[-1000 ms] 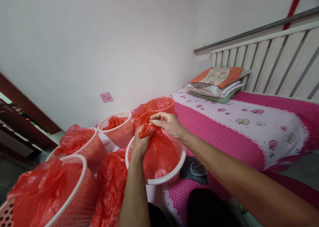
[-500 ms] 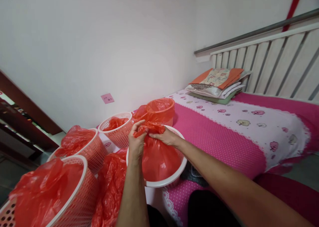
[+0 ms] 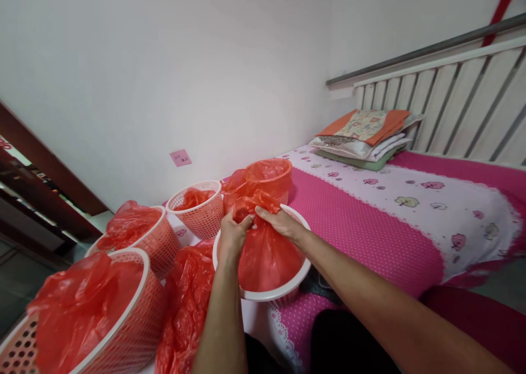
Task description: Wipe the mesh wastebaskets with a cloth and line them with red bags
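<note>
A red plastic bag [image 3: 269,259] sits inside a white-rimmed basket [image 3: 274,296] in front of me, its top gathered upward. My left hand [image 3: 235,232] is closed on the left side of the gathered top, thumb pressed inward. From the right, my right hand [image 3: 283,222] grips the same bunched plastic, its thumb lying across the folds. The two thumbs are close together. Fingers behind the plastic are partly hidden. To the left of my left forearm lies a crumpled red plastic bag [image 3: 187,292].
Bag-lined baskets stand around: one near left [image 3: 135,308], one behind it [image 3: 166,242], one by the wall [image 3: 205,215] and an orange-red one [image 3: 283,183]. Folded cushions [image 3: 365,136] lie on the pink bedspread [image 3: 349,215]. A white slatted headboard [image 3: 447,100] rises at the right.
My left fingers, raised and spread before, have curled in around the bag's top. The right thumb has come up over the plastic. The view has shifted slightly.
</note>
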`<state>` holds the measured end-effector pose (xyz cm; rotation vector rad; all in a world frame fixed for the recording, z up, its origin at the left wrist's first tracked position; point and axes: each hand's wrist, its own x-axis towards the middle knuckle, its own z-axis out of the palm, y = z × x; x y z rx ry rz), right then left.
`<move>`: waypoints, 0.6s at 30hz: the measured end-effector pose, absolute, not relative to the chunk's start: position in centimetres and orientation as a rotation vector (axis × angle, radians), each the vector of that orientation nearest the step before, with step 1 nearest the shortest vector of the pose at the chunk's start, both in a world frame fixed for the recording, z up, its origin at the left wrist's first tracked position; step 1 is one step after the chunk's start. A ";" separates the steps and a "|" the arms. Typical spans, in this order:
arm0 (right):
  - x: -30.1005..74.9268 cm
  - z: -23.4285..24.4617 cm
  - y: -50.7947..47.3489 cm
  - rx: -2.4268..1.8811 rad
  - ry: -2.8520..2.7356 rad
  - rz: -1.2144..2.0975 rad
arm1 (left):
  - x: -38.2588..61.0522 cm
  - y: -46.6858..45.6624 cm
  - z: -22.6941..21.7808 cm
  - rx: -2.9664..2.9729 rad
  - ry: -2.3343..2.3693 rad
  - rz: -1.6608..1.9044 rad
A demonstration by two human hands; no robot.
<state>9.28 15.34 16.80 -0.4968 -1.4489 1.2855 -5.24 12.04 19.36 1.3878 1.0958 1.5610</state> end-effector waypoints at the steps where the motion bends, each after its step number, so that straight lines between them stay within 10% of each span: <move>1: 9.3 16.7 15.3 -0.451 -1.451 1.331 | -5.0 11.8 19.4 1.426 1.034 1.537; 7: 10.4 15.5 15.8 -0.531 -1.520 1.471 | -5.7 10.3 20.4 1.433 0.798 1.144; 18: 10.2 14.4 16.6 -0.839 -1.469 1.289 | -13.4 12.5 16.8 1.646 1.758 1.330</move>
